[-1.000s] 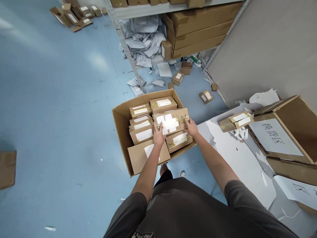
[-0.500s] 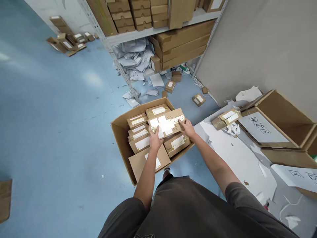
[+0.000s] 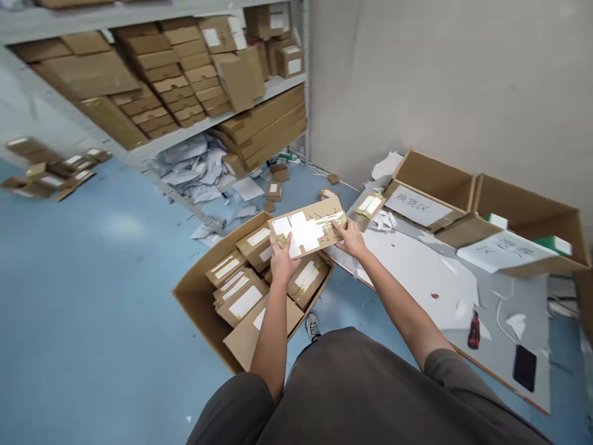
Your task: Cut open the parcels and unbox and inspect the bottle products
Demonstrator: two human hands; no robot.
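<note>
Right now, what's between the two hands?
A taped cardboard box with white labels spans the gap, held by the left hand and right hand; the head view shows it.

- Bright, even, cool light fills the room.
- A soft, pale patch of glare sits on the blue floor (image 3: 115, 303).
- White labels (image 3: 303, 235) on the box (image 3: 294, 248) look washed out, and its tape (image 3: 332, 217) shines.
- The inside of the carton (image 3: 202, 309) falls into gentle shadow.
- The shelf (image 3: 139, 17) looks smeared, probably by motion blur.
- Wide-angle distortion slants and stretches shapes towards the edges.
</note>
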